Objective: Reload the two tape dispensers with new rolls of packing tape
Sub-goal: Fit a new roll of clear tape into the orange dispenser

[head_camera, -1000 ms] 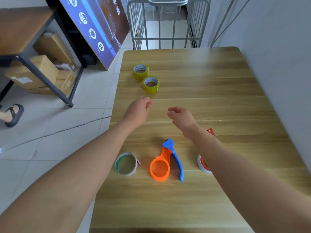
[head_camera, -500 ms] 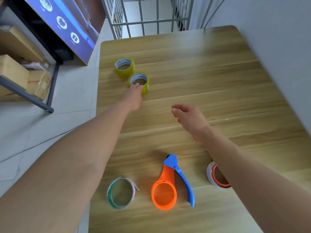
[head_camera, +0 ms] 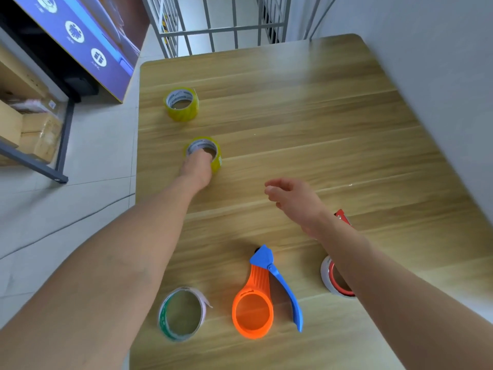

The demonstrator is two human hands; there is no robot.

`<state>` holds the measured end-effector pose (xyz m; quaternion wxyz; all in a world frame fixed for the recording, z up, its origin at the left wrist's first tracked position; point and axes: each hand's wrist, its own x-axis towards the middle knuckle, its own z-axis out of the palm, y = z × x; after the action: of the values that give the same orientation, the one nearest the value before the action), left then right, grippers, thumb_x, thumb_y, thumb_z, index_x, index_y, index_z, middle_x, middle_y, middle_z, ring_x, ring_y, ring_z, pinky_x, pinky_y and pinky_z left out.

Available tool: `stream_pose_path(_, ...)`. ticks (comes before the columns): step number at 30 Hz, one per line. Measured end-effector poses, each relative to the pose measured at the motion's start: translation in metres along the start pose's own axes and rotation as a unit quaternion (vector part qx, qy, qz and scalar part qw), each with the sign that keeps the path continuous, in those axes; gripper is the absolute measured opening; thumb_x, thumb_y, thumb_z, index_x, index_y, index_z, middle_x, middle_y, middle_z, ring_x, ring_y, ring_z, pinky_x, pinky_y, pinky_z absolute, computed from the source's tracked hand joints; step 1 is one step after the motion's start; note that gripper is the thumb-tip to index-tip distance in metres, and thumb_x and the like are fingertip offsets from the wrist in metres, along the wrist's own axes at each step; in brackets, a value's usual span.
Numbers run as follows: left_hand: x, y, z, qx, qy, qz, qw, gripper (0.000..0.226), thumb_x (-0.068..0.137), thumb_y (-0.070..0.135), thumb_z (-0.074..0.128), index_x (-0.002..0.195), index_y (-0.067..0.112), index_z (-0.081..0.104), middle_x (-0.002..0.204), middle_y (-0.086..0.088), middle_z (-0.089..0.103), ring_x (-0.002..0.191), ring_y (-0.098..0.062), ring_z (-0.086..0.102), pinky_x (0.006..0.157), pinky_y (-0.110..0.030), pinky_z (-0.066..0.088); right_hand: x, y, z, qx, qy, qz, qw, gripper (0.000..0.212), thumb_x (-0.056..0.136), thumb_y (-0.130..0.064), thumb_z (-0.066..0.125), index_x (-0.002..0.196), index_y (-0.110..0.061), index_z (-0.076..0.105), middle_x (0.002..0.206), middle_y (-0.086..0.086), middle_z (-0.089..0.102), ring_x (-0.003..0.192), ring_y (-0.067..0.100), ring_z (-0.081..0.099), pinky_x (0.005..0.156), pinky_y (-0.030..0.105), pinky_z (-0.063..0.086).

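We grip a yellow tape roll (head_camera: 216,158).
Our left hand (head_camera: 197,169) hooks into its core; right hand (head_camera: 296,201) hovers to its right, loosely curled, empty.

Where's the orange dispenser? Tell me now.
In the head view, the orange dispenser lies flat near the front edge of the table, between the nearly spent roll to its left and the red dispenser to its right.

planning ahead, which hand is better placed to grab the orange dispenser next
Right. The right hand hangs free, nearer the orange dispenser; the left hand is farther up the table, gripping the nearer yellow roll.
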<state>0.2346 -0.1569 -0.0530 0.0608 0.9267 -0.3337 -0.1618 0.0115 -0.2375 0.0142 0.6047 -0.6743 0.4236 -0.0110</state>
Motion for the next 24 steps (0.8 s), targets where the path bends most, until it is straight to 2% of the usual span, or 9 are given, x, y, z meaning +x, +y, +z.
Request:
stream_pose_path(5, -0.053, 0.014, -0.018, -0.125, 0.028, 0.012, 0.992, 0.011, 0.082, 0.012, 0.063, 0.074, 0.005, 0.061, 0.093, -0.023, 0.064, 0.092, -0.036, 0.059, 0.065, -0.031, 0.034, -0.013, -0.007, 0.001, -0.011, 0.002, -0.013, 1.0, 0.023, 0.091, -0.023, 0.056, 0.112, -0.016, 0.063, 0.107, 0.003, 0.064, 0.098, 0.019, 0.06, 0.093, 0.037, 0.048)
stream_pose_path(7, -0.072, 0.018, -0.028, -0.16, 0.046, 0.012, 0.986, 0.03, 0.079, 0.012, 0.066, 0.057, 0.013, 0.046, 0.08, -0.021, 0.06, 0.077, -0.032, 0.054, 0.061, -0.031, 0.028, -0.019, -0.009, 0.002, -0.02, 0.002, -0.018, 1.0, 0.023, 0.091, -0.022, 0.057, 0.111, -0.014, 0.063, 0.102, 0.002, 0.063, 0.092, 0.017, 0.058, 0.089, 0.035, 0.049)
stream_pose_path(9, -0.092, 0.022, -0.038, -0.199, 0.066, 0.003, 0.978, 0.042, 0.078, 0.013, 0.067, 0.051, 0.016, 0.035, 0.069, -0.015, 0.049, 0.067, -0.026, 0.042, 0.058, -0.031, 0.025, -0.026, -0.011, 0.004, -0.03, 0.0, -0.022, 0.999, 0.027, 0.091, -0.022, 0.057, 0.115, -0.012, 0.062, 0.099, 0.001, 0.061, 0.089, 0.016, 0.056, 0.083, 0.032, 0.047)
stream_pose_path(12, -0.124, 0.026, -0.05, -0.262, 0.066, -0.012, 0.963, 0.035, 0.08, 0.015, 0.067, 0.054, 0.015, 0.042, 0.06, -0.002, 0.04, 0.06, -0.019, 0.035, 0.055, -0.03, 0.024, -0.038, -0.01, 0.007, -0.046, -0.006, -0.027, 0.999, 0.033, 0.09, -0.021, 0.058, 0.121, -0.009, 0.059, 0.102, 0.002, 0.059, 0.09, 0.015, 0.054, 0.077, 0.027, 0.044)
stream_pose_path(15, -0.158, 0.028, -0.057, -0.305, 0.069, -0.009, 0.95, 0.017, 0.081, 0.016, 0.066, 0.068, 0.007, 0.062, 0.067, -0.003, 0.049, 0.065, -0.017, 0.042, 0.058, -0.027, 0.03, -0.052, 0.001, 0.012, -0.093, -0.015, -0.026, 0.995, 0.038, 0.09, -0.021, 0.059, 0.126, -0.007, 0.055, 0.113, 0.006, 0.059, 0.09, 0.015, 0.054, 0.071, 0.025, 0.041)
stream_pose_path(17, -0.179, 0.027, -0.058, -0.329, 0.075, -0.014, 0.941, 0.016, 0.082, 0.017, 0.066, 0.084, 0.001, 0.068, 0.076, -0.008, 0.056, 0.071, -0.02, 0.048, 0.064, -0.028, 0.035, -0.061, 0.012, 0.017, -0.128, -0.023, -0.013, 0.991, 0.043, 0.089, -0.019, 0.06, 0.129, -0.005, 0.052, 0.124, 0.011, 0.058, 0.094, 0.019, 0.055, 0.075, 0.025, 0.039)
stream_pose_path(21, -0.217, 0.023, -0.051, -0.364, 0.069, -0.032, 0.928, 0.023, 0.082, 0.018, 0.067, 0.09, -0.004, 0.067, 0.08, -0.01, 0.056, 0.074, -0.019, 0.049, 0.067, -0.029, 0.036, -0.082, 0.037, 0.024, -0.255, -0.065, 0.047, 0.964, 0.057, 0.086, -0.016, 0.062, 0.136, 0.0, 0.041, 0.134, 0.019, 0.05, 0.118, 0.03, 0.052, 0.09, 0.032, 0.043)
stream_pose_path(23, -0.234, 0.02, -0.046, -0.377, 0.058, -0.039, 0.924, 0.027, 0.082, 0.018, 0.067, 0.091, -0.008, 0.065, 0.08, -0.01, 0.054, 0.074, -0.018, 0.048, 0.068, -0.028, 0.034, -0.089, 0.047, 0.025, -0.317, -0.094, 0.067, 0.941, 0.046, 0.085, -0.014, 0.062, 0.125, 0.004, 0.048, 0.127, 0.021, 0.052, 0.115, 0.032, 0.053, 0.089, 0.034, 0.045)
stream_pose_path(24, -0.241, 0.02, -0.044, -0.38, 0.055, -0.04, 0.923, 0.028, 0.083, 0.017, 0.067, 0.091, -0.009, 0.064, 0.08, -0.01, 0.054, 0.074, -0.017, 0.047, 0.068, -0.028, 0.034, -0.092, 0.051, 0.025, -0.338, -0.108, 0.076, 0.932, 0.029, 0.085, -0.012, 0.061, 0.108, 0.003, 0.054, 0.116, 0.02, 0.054, 0.105, 0.031, 0.054, 0.08, 0.034, 0.046)
